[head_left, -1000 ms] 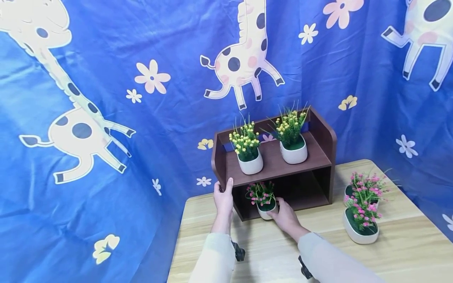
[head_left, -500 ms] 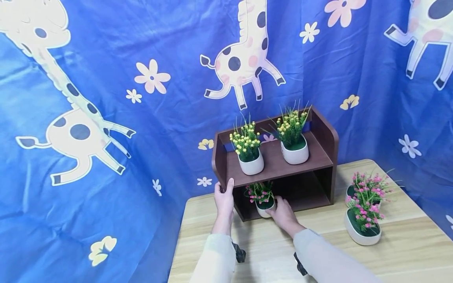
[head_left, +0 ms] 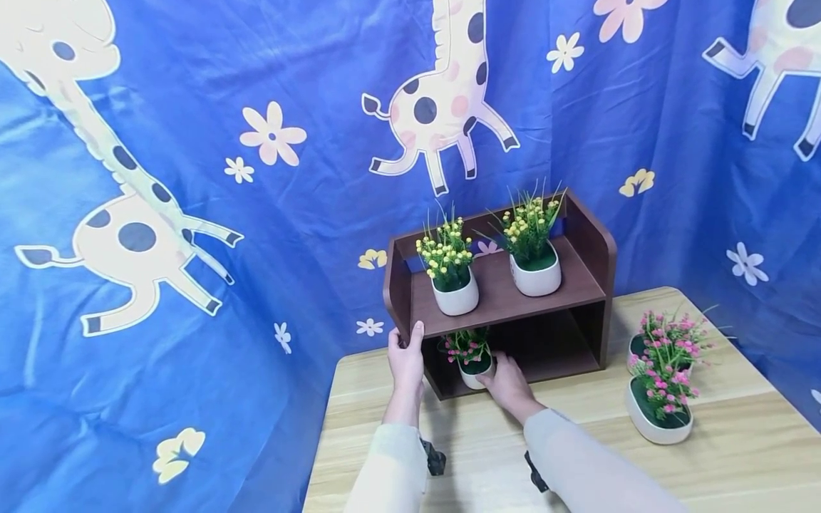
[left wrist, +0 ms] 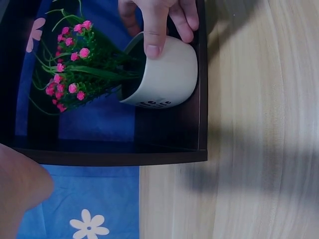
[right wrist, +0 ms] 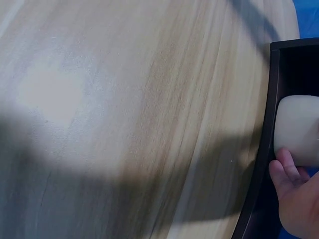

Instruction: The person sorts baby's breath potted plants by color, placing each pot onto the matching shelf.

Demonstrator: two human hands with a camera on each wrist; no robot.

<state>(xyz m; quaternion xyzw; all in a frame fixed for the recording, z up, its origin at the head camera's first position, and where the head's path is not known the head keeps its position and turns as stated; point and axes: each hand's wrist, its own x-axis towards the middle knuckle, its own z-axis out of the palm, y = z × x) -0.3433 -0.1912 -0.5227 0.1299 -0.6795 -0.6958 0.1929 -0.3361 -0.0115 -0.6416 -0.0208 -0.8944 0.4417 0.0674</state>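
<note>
A small potted plant (head_left: 472, 362) with pink flowers and a white pot stands at the left of the lower compartment of a dark brown two-tier shelf (head_left: 492, 296). My right hand (head_left: 509, 387) holds that pot from its right side. Dark lettering shows on the pot (left wrist: 169, 79) in the left wrist view, where the right thumb lies over its rim. With my left hand (head_left: 406, 362) I grip the shelf's left front corner, thumb on the front edge of the upper board. The left fingers are partly hidden behind the side panel.
Two yellow-flowered potted plants, a left one (head_left: 457, 296) and a right one (head_left: 536, 276), stand on the upper board. Two pink-flowered ones, a front one (head_left: 657, 420) and one behind it (head_left: 670, 335), stand on the wooden table (head_left: 737, 442) to the right. A blue giraffe-print curtain (head_left: 308, 235) hangs behind.
My right hand has moved the pink potted plant left and a little deeper into the lower compartment. The left hand has stayed at the shelf's corner.
</note>
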